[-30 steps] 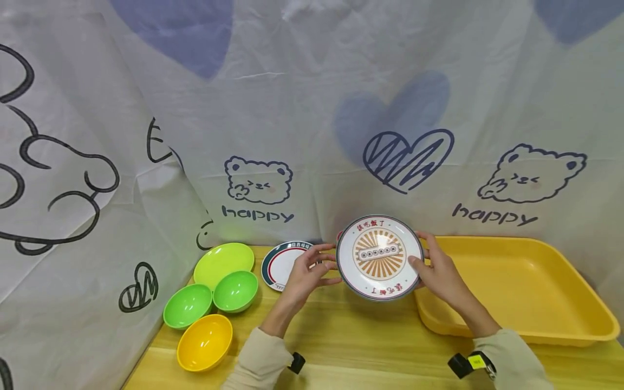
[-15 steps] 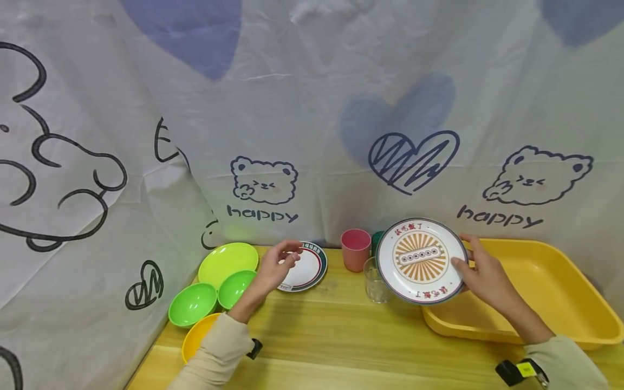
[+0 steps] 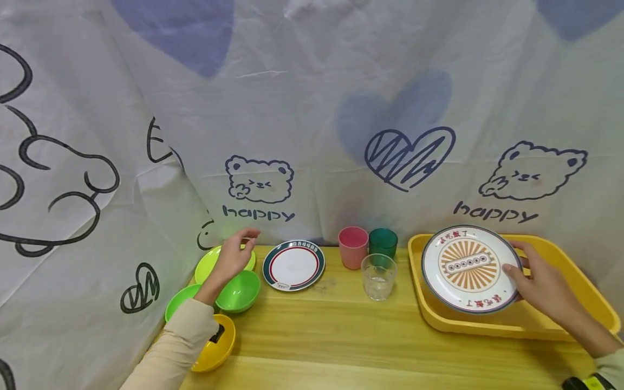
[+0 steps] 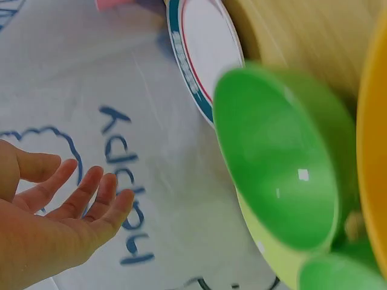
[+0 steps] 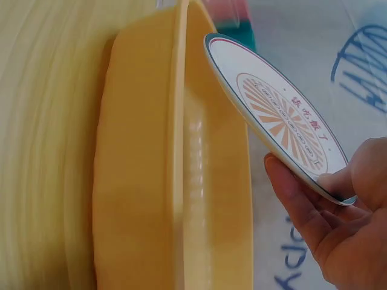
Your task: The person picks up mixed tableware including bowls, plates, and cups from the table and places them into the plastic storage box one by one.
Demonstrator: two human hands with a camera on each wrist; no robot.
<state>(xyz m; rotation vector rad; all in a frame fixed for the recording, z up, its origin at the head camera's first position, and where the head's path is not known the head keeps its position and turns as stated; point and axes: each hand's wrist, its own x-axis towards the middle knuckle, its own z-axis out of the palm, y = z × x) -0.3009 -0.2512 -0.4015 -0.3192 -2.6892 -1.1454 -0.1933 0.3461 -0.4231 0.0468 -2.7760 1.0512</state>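
Note:
My right hand [image 3: 546,279] pinches the right edge of a white plate [image 3: 470,269] printed with an orange sunburst, thumb on its face and fingers underneath. The plate is held tilted over the left part of a yellow tray [image 3: 560,325]; the right wrist view shows the plate [image 5: 278,115] above the tray's rim. On the other side, my left hand [image 3: 233,260] holds nothing, its fingers loosely bent, over the lime-green plate [image 3: 207,265]. A green bowl [image 4: 278,157] lies nearest to it in the left wrist view.
A teal-rimmed plate [image 3: 294,265] rests on the wooden table [image 3: 341,341]. Right of it stand a pink cup [image 3: 353,249], a dark green cup [image 3: 383,242] and a clear glass [image 3: 378,279]. At the left are another green bowl [image 3: 180,300] and a yellow bowl [image 3: 219,346], partly behind my sleeve.
My left hand has let go of the sunburst plate and moved left toward the bowls. My right hand has carried the plate right over the tray, uncovering the cups and glass.

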